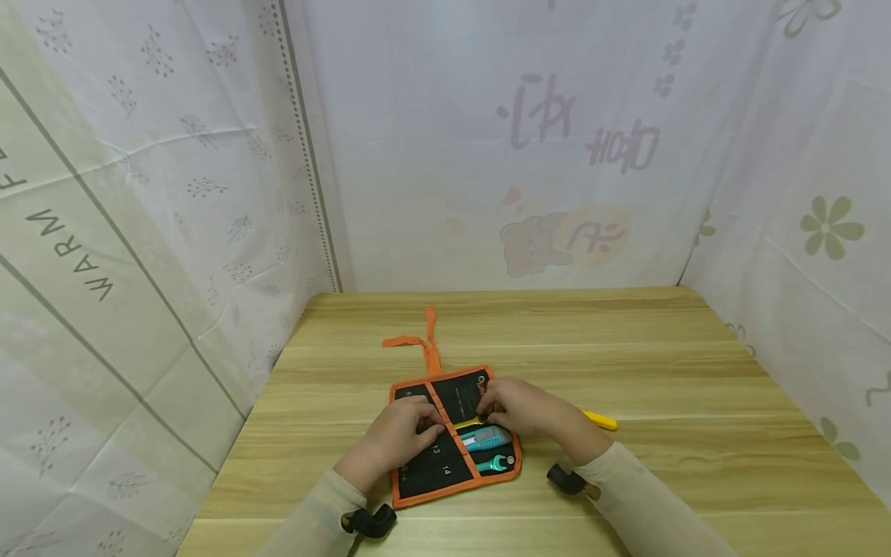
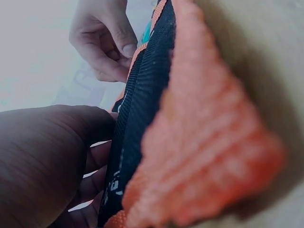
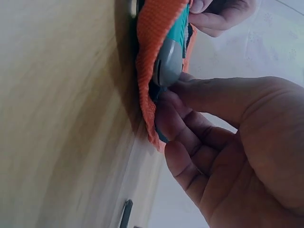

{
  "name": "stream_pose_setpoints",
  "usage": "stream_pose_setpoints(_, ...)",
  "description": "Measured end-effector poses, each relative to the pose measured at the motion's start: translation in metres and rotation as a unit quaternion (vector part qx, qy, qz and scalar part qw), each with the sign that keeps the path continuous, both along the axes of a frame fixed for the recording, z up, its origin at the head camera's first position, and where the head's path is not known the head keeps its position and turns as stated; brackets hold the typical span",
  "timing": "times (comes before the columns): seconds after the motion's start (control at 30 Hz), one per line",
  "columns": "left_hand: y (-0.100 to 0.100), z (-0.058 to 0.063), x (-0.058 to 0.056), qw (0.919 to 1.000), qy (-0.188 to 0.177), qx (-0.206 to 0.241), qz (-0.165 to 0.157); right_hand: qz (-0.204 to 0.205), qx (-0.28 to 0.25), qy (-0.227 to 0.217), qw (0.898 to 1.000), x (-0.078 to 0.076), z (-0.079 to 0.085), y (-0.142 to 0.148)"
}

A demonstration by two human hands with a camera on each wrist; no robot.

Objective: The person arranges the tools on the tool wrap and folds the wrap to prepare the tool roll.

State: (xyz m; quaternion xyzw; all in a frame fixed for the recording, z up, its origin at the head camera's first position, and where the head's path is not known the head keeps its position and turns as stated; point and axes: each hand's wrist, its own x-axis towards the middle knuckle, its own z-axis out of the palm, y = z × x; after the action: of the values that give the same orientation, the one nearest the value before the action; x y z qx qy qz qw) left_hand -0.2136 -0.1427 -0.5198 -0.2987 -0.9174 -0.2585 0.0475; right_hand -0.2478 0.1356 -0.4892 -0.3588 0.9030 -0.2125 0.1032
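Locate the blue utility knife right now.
In the head view, the blue utility knife lies in the right section of the tool pouch, between the yellow tool beyond it and the teal wrench nearer the person.

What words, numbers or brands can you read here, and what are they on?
"WARM": left cloth.
"F", rest cut off: left cloth.
"13": tool pouch.
"14": tool pouch.
Too small or blurred: orange mark and other print on the pouch.
Unclear: purple lettering on the back cloth.
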Motion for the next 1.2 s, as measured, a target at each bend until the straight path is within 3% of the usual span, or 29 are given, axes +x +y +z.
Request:
stream_pose_setpoints(0.27, 0.000, 0.001, -0.002, 1.0000, 0.004, -0.004, -0.006, -0.030, -0.039, 0.006, 0.999, 0.003, 0.000, 0.018)
stream_pose_setpoints(0.57, 0.001, 0.006, -0.006, 0.9997, -0.019, -0.008, -0.014, -0.073, -0.097, -0.001, 0.993, 0.006, 0.005, 0.045)
stream_pose_setpoints(0.87, 0.006, 0.008, -0.014, 0.9989, -0.012, -0.036, -0.027, -0.100, -0.103, 0.034, 0.989, 0.005, 0.004, 0.079)
stream_pose_setpoints(1.2, 0.007, 0.013, -0.019, 0.9959, -0.018, -0.077, -0.044, -0.146, -0.109, 0.029, 0.983, 0.003, -0.007, 0.117)
